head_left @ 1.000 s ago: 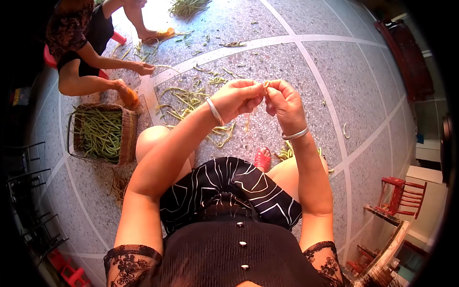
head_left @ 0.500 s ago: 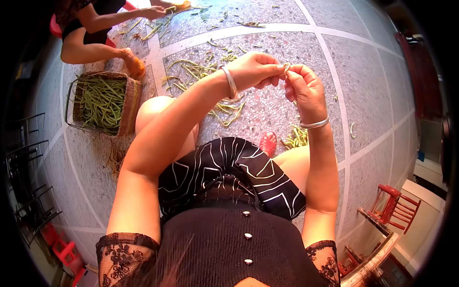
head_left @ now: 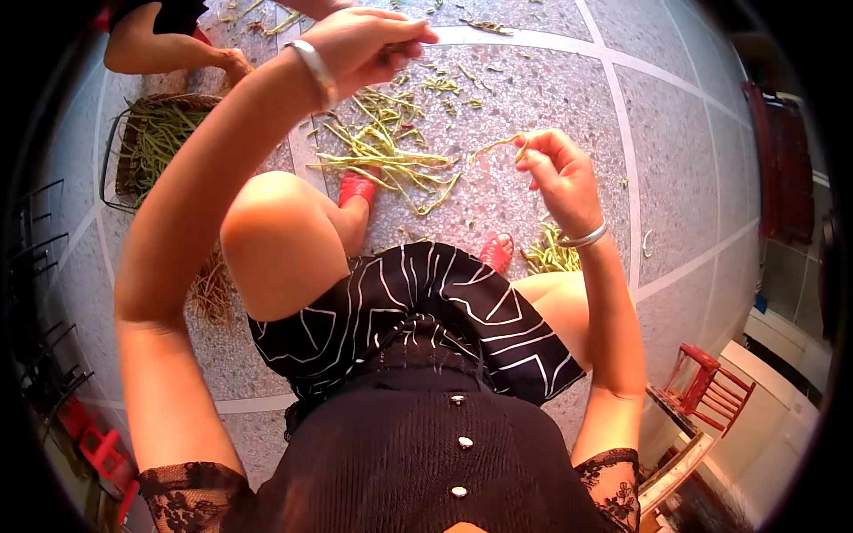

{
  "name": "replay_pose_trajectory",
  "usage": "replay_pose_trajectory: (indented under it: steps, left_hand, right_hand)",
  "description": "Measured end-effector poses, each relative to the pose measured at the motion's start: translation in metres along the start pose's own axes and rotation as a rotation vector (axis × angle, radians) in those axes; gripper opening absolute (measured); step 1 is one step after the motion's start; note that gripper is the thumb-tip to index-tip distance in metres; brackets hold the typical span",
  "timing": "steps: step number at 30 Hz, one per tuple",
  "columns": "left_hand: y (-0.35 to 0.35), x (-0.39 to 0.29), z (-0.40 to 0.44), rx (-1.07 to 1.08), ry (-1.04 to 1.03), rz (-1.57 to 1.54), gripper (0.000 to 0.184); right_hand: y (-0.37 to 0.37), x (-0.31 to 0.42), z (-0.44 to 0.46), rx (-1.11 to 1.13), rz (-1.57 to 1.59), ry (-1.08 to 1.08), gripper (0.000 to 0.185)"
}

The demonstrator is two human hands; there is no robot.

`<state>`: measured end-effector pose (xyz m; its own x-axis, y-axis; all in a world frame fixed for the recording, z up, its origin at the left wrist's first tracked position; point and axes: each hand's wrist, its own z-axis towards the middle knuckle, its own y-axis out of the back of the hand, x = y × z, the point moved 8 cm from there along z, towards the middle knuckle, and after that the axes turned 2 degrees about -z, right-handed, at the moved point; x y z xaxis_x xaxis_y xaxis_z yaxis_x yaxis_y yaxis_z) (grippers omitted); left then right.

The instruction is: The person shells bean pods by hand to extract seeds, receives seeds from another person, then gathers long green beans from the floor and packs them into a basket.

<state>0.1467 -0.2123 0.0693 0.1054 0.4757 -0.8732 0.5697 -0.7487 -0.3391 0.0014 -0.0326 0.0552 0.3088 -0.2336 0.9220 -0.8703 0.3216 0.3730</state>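
Observation:
My right hand [head_left: 562, 173] pinches a thin, yellowish, withered-looking long bean [head_left: 494, 147], whose free end sticks out to the left. My left hand [head_left: 369, 46] is stretched far forward and to the left, its fingers curled together; what they hold, if anything, is hidden. Beneath and between the hands, a loose heap of long green beans [head_left: 378, 160] lies on the speckled floor. Short broken bean pieces [head_left: 442, 84] are scattered beyond it. A smaller pile of bean pieces [head_left: 553, 252] sits by my right foot, below the right wrist.
To the left stands a woven basket [head_left: 169, 105] of long beans, partly covered by my left arm. Another person's leg [head_left: 169, 55] is beyond it. Dry brown stalks [head_left: 211, 289] lie beside my left knee. A red wooden chair [head_left: 711, 391] is at the right.
My hands have parted: the left has swung forward and left, while the right stays nearly in place with a strip of bean showing. My left knee has shifted, and more of the bean heap shows.

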Motion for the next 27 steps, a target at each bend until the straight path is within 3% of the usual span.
replay_pose_trajectory:
  steps: [6, 8, 11, 15, 18, 23, 27]
  left_hand:
    - [0.100, 0.072, 0.001, -0.077, 0.098, -0.174, 0.021]
    - [0.118, 0.106, -0.002, -0.137, 0.149, -0.254, 0.020]
    - [0.136, 0.150, 0.000, -0.192, 0.199, -0.418, 0.018]
    - [0.156, 0.199, 0.011, -0.218, 0.219, -0.621, 0.019]
    - [0.160, 0.222, 0.029, -0.238, 0.251, -0.643, 0.019]
    - [0.153, 0.253, 0.061, -0.311, 0.324, -0.723, 0.016]
    - [0.144, 0.273, 0.073, -0.249, 0.402, -0.678, 0.016]
  right_hand:
    - [-0.069, -0.003, 0.025, 0.173, -0.304, 0.077, 0.009]
    - [-0.096, -0.005, 0.044, 0.153, -0.243, 0.111, 0.009]
    - [-0.141, -0.036, 0.072, 0.192, -0.096, 0.064, 0.009]
    - [-0.179, -0.103, 0.097, 0.230, -0.306, 0.047, 0.011]
    - [-0.171, -0.167, 0.118, 0.231, -0.422, -0.155, 0.013]
    - [-0.130, -0.248, 0.170, 0.079, -0.445, -0.161, 0.011]
    - [-0.092, -0.286, 0.233, -0.077, -0.566, -0.110, 0.014]
